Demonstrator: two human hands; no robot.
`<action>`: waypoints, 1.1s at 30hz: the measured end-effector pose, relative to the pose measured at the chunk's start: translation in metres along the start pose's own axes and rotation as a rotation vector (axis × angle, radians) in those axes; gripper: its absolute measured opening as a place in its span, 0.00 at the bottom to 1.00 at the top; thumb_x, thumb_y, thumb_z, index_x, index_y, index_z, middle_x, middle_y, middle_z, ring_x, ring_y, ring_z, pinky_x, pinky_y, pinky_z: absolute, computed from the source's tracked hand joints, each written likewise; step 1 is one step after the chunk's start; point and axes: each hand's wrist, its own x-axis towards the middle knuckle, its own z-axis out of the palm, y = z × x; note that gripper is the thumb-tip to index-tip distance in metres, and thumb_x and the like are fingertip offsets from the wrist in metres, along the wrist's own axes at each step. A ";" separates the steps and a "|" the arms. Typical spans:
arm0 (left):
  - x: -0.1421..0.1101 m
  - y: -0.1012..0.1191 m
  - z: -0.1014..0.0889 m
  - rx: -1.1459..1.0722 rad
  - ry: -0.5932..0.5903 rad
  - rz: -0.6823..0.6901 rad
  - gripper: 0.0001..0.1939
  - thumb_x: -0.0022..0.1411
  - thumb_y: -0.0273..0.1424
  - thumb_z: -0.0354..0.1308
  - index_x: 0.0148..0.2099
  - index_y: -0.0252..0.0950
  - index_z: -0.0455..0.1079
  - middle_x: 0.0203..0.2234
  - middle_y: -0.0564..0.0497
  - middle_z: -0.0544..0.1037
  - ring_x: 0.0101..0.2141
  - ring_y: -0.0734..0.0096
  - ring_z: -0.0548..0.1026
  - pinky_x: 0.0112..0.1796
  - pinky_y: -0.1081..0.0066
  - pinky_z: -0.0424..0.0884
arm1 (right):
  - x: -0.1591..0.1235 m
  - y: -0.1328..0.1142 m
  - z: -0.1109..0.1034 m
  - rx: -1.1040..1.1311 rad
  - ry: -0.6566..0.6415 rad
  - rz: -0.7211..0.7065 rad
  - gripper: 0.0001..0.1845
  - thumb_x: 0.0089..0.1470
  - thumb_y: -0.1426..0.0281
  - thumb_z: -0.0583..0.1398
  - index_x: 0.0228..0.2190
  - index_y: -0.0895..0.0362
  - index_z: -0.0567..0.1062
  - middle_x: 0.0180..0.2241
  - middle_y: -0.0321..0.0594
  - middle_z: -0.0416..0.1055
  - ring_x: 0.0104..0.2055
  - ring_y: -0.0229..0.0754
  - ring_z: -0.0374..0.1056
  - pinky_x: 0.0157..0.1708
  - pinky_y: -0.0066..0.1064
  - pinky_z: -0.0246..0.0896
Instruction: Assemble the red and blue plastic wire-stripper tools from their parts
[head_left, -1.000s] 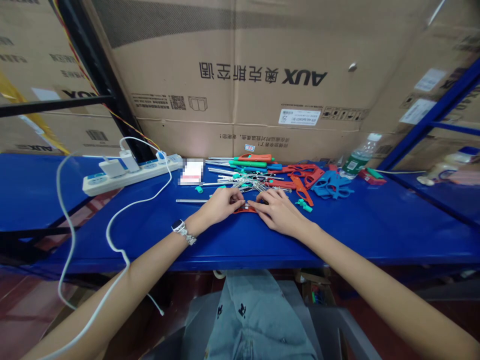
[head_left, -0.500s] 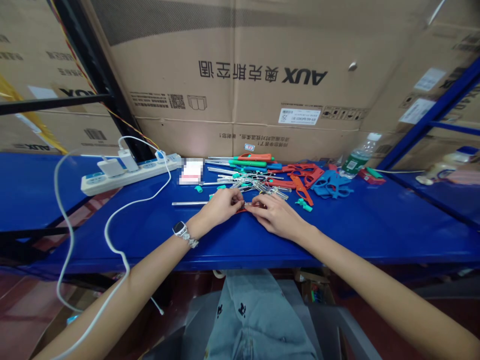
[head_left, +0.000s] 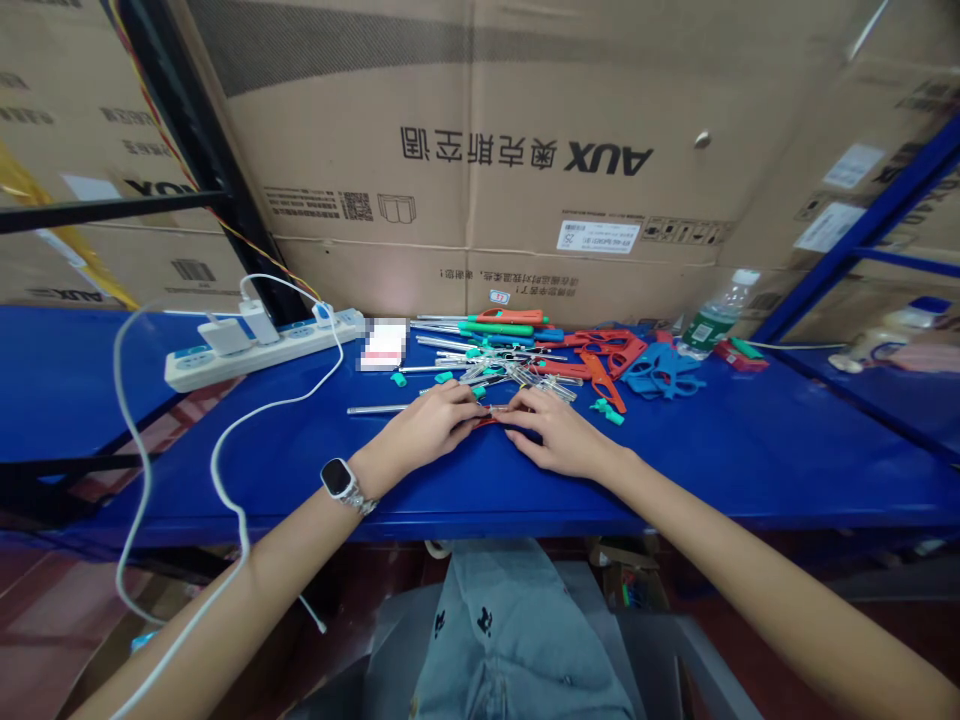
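Observation:
My left hand (head_left: 433,428) and my right hand (head_left: 559,432) meet at the middle of the blue table, fingertips pinched on a long-nose lighter that lies low on the surface. Its silver metal tube (head_left: 375,410) sticks out to the left from under my left hand. Between the fingers only a bit of its red handle shell (head_left: 487,421) shows; the small parts inside are hidden. Just beyond my hands lies a heap of metal tubes (head_left: 442,342), clear inner parts (head_left: 559,387) and small green triggers (head_left: 445,377).
Lighters with green (head_left: 499,328) and orange handles lie behind the heap. Red shells (head_left: 604,380) and blue shells (head_left: 664,375) are piled to the right, near a water bottle (head_left: 712,320). At the left stand a power strip (head_left: 262,350) and a white cable (head_left: 232,490). Cardboard boxes (head_left: 465,90) rise behind.
My left hand has rolled over and its wrist has shifted a little left, so the watch face shows more. My right fingers have spread slightly. The tube has barely moved.

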 end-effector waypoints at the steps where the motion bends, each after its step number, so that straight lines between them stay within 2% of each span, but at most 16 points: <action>1: -0.001 -0.001 0.001 0.013 -0.015 -0.004 0.14 0.74 0.29 0.51 0.51 0.35 0.78 0.40 0.44 0.77 0.42 0.60 0.73 0.44 0.59 0.73 | 0.000 0.000 0.000 0.008 0.002 0.005 0.17 0.65 0.71 0.57 0.53 0.57 0.79 0.46 0.49 0.74 0.48 0.49 0.69 0.52 0.50 0.68; 7: -0.001 -0.004 0.001 -0.061 -0.017 0.000 0.15 0.76 0.29 0.50 0.51 0.36 0.78 0.38 0.45 0.77 0.41 0.63 0.74 0.42 0.63 0.74 | 0.004 -0.004 -0.003 0.030 -0.038 0.070 0.18 0.65 0.69 0.58 0.55 0.57 0.77 0.44 0.48 0.73 0.47 0.49 0.69 0.51 0.48 0.68; 10: -0.002 -0.002 0.002 -0.065 -0.005 -0.007 0.15 0.76 0.29 0.49 0.47 0.35 0.78 0.35 0.46 0.76 0.39 0.63 0.74 0.40 0.64 0.73 | 0.006 -0.007 -0.003 0.007 -0.059 0.104 0.20 0.65 0.69 0.58 0.57 0.58 0.75 0.43 0.49 0.71 0.47 0.50 0.68 0.51 0.48 0.68; 13: -0.004 0.005 0.002 -0.023 -0.020 0.003 0.16 0.76 0.29 0.48 0.43 0.34 0.78 0.35 0.45 0.75 0.38 0.62 0.73 0.41 0.62 0.74 | 0.007 -0.010 -0.002 -0.078 -0.081 0.103 0.20 0.67 0.68 0.56 0.56 0.61 0.75 0.43 0.51 0.70 0.46 0.50 0.66 0.50 0.47 0.67; 17: -0.004 0.020 0.000 0.066 -0.059 0.019 0.16 0.74 0.27 0.48 0.46 0.31 0.78 0.37 0.42 0.74 0.40 0.59 0.73 0.44 0.58 0.74 | 0.007 -0.017 -0.001 -0.193 -0.122 0.105 0.22 0.68 0.68 0.54 0.57 0.64 0.74 0.44 0.53 0.70 0.47 0.52 0.64 0.49 0.48 0.65; 22: -0.003 0.033 0.002 0.219 -0.070 0.014 0.18 0.75 0.30 0.47 0.44 0.31 0.78 0.38 0.40 0.75 0.42 0.56 0.73 0.47 0.54 0.73 | 0.006 -0.023 -0.001 -0.222 -0.107 0.139 0.19 0.67 0.69 0.55 0.54 0.60 0.77 0.47 0.54 0.69 0.51 0.54 0.63 0.51 0.50 0.62; 25: -0.001 0.028 0.005 0.276 -0.078 -0.012 0.19 0.76 0.28 0.45 0.46 0.31 0.78 0.39 0.41 0.76 0.42 0.57 0.73 0.46 0.57 0.73 | 0.004 -0.022 -0.003 -0.231 -0.066 0.146 0.19 0.66 0.68 0.57 0.55 0.58 0.76 0.53 0.54 0.69 0.57 0.56 0.62 0.56 0.53 0.59; 30: 0.002 0.015 0.003 0.296 -0.125 -0.007 0.16 0.74 0.24 0.47 0.49 0.31 0.78 0.37 0.43 0.76 0.40 0.59 0.73 0.43 0.62 0.73 | 0.001 -0.024 -0.006 -0.192 -0.131 0.148 0.23 0.68 0.67 0.54 0.60 0.62 0.71 0.51 0.54 0.73 0.53 0.53 0.68 0.55 0.49 0.66; 33: 0.004 0.015 0.002 0.312 -0.142 0.005 0.16 0.73 0.21 0.48 0.49 0.30 0.78 0.37 0.42 0.77 0.41 0.59 0.73 0.45 0.62 0.73 | -0.001 -0.030 -0.003 -0.233 -0.157 0.174 0.27 0.69 0.64 0.53 0.62 0.66 0.69 0.58 0.59 0.71 0.59 0.55 0.67 0.60 0.49 0.64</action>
